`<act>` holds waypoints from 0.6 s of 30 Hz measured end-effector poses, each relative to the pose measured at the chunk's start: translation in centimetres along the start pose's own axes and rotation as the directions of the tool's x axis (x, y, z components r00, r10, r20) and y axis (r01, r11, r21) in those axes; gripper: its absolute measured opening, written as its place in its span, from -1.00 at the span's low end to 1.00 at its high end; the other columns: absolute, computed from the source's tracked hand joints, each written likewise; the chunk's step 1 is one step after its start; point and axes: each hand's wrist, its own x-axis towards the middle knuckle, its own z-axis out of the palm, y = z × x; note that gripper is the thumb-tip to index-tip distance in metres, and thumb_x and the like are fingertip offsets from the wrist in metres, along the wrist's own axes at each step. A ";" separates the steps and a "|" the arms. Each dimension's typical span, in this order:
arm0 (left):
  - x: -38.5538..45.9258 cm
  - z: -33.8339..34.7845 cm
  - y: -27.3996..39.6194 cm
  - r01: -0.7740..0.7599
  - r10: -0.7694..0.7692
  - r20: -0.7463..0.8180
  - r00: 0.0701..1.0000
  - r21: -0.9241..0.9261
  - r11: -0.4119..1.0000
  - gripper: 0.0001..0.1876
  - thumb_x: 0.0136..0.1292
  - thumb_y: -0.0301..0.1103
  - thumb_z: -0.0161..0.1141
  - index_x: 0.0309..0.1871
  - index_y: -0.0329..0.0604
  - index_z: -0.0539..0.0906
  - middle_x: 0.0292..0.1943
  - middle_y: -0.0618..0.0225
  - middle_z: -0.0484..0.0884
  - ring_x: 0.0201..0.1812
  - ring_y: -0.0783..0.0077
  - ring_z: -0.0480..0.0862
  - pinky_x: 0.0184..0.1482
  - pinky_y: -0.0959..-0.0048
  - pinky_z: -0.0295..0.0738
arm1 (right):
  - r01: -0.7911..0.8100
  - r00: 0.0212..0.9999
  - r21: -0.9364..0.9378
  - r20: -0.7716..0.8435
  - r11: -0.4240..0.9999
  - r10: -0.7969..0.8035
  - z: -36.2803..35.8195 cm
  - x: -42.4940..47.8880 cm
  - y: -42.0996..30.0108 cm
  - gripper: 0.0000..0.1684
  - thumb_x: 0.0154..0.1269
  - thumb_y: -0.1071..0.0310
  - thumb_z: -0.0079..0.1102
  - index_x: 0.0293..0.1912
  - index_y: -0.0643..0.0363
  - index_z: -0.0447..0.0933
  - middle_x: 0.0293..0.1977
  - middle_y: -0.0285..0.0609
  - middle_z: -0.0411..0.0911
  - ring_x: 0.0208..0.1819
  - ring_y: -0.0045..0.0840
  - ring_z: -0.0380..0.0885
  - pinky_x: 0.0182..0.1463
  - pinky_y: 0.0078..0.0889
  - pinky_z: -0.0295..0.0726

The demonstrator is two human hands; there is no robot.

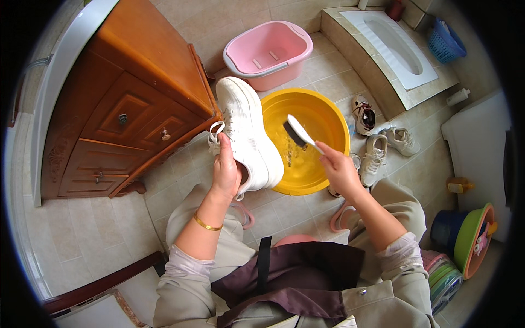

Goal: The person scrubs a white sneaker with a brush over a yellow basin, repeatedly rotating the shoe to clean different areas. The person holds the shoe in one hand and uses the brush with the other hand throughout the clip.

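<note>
My left hand point(226, 172) grips a white lace-up sneaker point(250, 139) by its ankle opening, thumb on the tongue side, toe pointing away from me. The shoe is held up beside and partly over the left rim of a yellow plastic basin point(345, 164). Water stands in the basin. In my right hand point(340, 166) is the handle of a white scrubbing brush point(301, 130) with dark bristles. The brush is above the water, apart from the shoe, its bristles facing down and left. The fingers inside the shoe are hidden.
Beyond the basin stands a pink plastic tub point(268, 53). Several shoes, among them a white sneaker point(374, 160), lie right of the basin. A wooden cabinet point(135, 106) is at left, a raised squat toilet point(393, 49) at upper right. Stacked basins point(469, 242) stand at lower right.
</note>
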 end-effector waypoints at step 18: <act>2.1 1.4 -6.1 0.075 -0.074 -0.164 0.984 -0.001 0.997 -0.38 0.48 0.09 -0.18 0.31 -0.31 0.31 0.25 0.21 0.41 0.24 0.34 0.42 0.31 0.34 0.28 | 0.330 0.938 -0.164 -0.051 0.930 -0.342 2.1 -3.5 -4.3 -0.48 0.29 0.40 0.09 0.25 -0.05 0.41 -0.51 -0.11 0.43 -0.55 -0.22 0.49 -0.49 -0.20 0.51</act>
